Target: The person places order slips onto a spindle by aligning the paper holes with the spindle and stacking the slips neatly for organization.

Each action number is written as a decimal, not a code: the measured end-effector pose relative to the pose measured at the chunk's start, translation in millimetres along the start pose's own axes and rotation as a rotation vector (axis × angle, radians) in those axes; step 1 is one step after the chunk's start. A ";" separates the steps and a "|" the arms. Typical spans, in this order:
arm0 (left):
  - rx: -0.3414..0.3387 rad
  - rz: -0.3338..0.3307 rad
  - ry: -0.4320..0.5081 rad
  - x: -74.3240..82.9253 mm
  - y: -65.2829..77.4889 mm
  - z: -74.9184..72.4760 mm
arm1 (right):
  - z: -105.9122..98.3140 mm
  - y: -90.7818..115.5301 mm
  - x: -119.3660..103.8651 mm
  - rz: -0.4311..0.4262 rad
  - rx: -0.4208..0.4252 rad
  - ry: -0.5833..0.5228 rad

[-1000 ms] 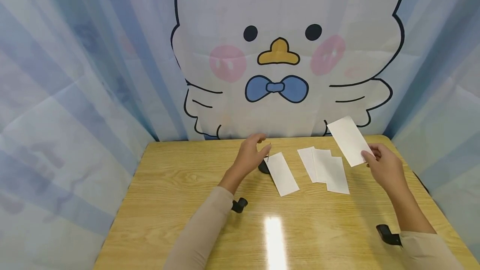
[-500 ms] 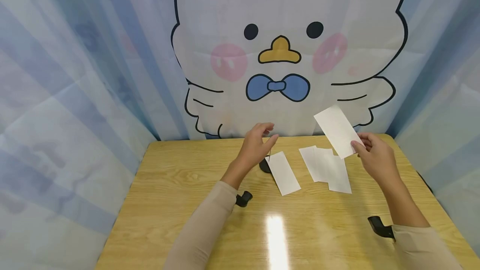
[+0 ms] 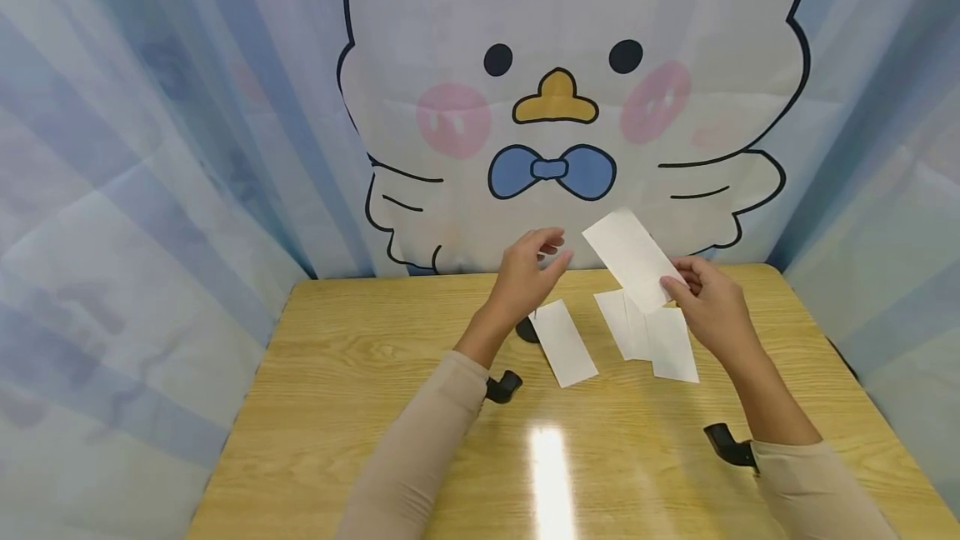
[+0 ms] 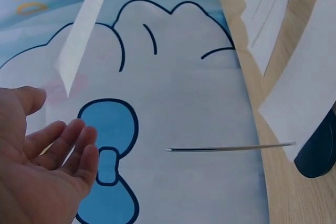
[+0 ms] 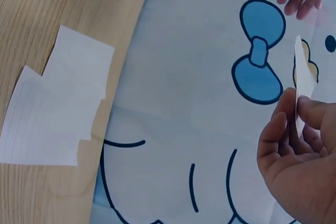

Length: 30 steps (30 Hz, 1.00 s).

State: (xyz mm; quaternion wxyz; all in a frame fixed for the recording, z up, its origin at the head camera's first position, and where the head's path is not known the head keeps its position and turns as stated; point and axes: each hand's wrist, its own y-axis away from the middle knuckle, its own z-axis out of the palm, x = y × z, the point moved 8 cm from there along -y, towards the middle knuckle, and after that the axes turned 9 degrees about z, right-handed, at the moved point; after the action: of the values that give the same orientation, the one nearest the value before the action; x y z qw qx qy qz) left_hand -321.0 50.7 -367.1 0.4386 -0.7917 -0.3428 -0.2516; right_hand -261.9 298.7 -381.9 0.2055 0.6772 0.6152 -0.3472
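Observation:
My right hand [image 3: 708, 302] pinches a white paper slip [image 3: 626, 252] by its lower right corner, raised over the table. My left hand [image 3: 525, 273] hovers to the left of that slip, fingers loosely bent and nothing in them. Below it stands a bill spike with a black round base [image 4: 317, 148]. Its thin metal needle [image 4: 231, 148] pokes up through a corner of another paper slip [image 3: 564, 346], which partly covers the base. Several more white slips [image 3: 671, 344] overlap on the table to the right; faint lines show on one in the right wrist view.
The wooden table [image 3: 360, 407] ends at a curtain [image 3: 457, 223] printed with a cartoon bird. Side curtains [image 3: 142, 273] hang along both edges. Black wrist mounts [image 3: 504, 387] stick out from both sleeves.
My right hand has brought its paper slip leftward, closer to my left hand. My left hand has risen and shifted slightly right. The spike and the slips on the table stay put.

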 end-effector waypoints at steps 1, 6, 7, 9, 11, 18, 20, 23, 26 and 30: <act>0.006 -0.002 0.005 -0.1 -0.4 0.0 | 2.2 0.3 -2.4 -0.009 -0.004 -0.008; 0.072 0.002 0.013 -0.4 -1.0 -4.9 | 14.8 1.9 -11.3 -0.038 -0.030 -0.030; 0.089 0.003 0.012 -0.5 -1.0 -6.5 | 17.7 2.1 -12.7 -0.043 -0.037 -0.034; 0.119 0.009 0.008 -0.5 -0.8 -9.6 | 22.9 2.5 -15.2 -0.051 -0.049 -0.043; 0.140 0.016 0.010 -0.8 -0.7 -11.9 | 27.0 2.6 -17.5 -0.058 -0.056 -0.055; 0.198 0.023 0.030 -4.3 -0.4 -16.7 | 37.2 3.8 -22.1 -0.069 -0.080 -0.069; 0.213 0.023 0.034 -5.4 0.7 -18.2 | 40.5 4.0 -22.0 -0.070 -0.096 -0.068; 0.224 0.022 0.035 -6.8 2.3 -20.2 | 45.1 4.2 -21.7 -0.069 -0.119 -0.065; 0.223 0.014 0.039 -8.8 3.4 -21.6 | 50.6 4.3 -21.4 -0.063 -0.149 -0.069; 0.220 -0.010 0.047 -14.5 4.4 -22.1 | 58.7 5.8 -21.5 -0.046 -0.192 -0.074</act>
State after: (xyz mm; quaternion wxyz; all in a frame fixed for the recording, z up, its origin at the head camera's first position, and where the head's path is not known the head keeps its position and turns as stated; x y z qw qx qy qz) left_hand -329.1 25.2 -368.7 0.5296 -0.7309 -0.3620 -0.2329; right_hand -269.0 241.6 -406.8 0.2840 0.6269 0.6529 -0.3163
